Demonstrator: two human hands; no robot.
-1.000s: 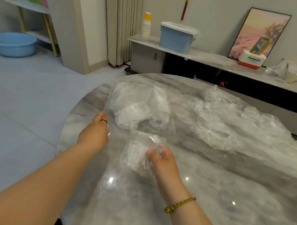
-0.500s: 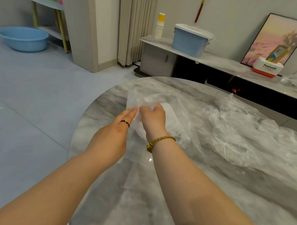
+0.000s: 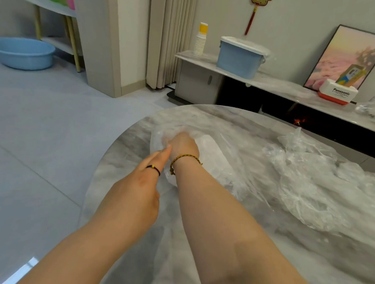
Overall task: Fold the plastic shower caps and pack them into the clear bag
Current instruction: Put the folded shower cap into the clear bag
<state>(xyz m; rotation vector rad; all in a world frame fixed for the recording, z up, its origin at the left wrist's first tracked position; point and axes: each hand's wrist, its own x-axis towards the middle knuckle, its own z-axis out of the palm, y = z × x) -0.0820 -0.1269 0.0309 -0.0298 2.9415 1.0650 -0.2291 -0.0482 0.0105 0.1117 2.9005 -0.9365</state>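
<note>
The clear bag (image 3: 234, 164) lies flat on the grey marble desk (image 3: 122, 160) at its far left. Its long axis runs near to far, with the open mouth pointing near, toward the person, and the closed end far. The right hand (image 3: 184, 145) is pushed in through the mouth up to the braceleted wrist. Its fingers bend down out of view, so whether it grips anything cannot be told. A white wad of folded caps (image 3: 211, 155) sits inside, just right of that hand. The left hand (image 3: 138, 191) rests at the mouth's left edge with one finger stretched forward; a pinch on the film cannot be made out. Loose shower caps (image 3: 308, 184) are heaped to the right.
</note>
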